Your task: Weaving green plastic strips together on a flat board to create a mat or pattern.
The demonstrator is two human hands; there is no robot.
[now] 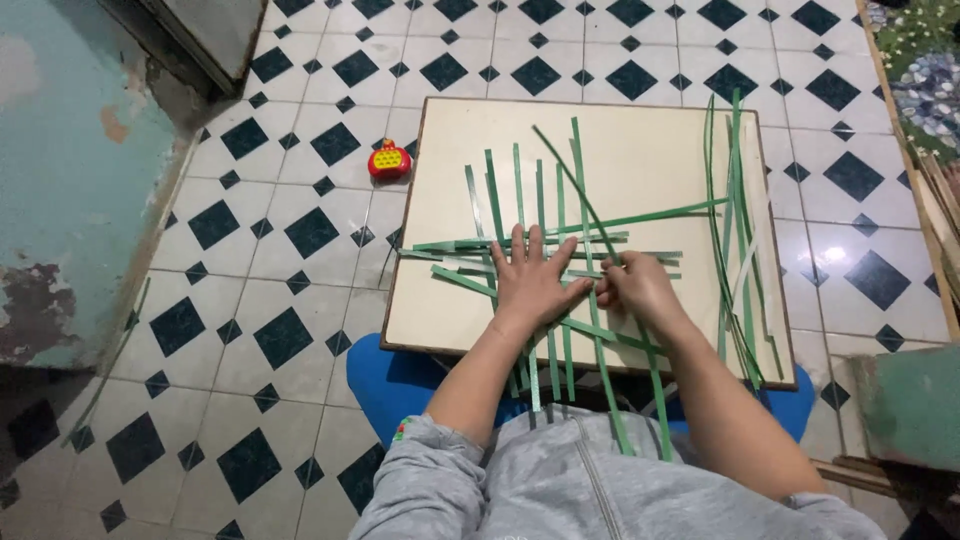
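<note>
A small red and yellow toy (389, 160) is seen on the floor (300, 230), which is tiled white with dark diamonds, just left of the board. A peeling teal wall (70, 180) is shown at the left edge, and a floral cloth (925, 70) at the upper right corner.
</note>
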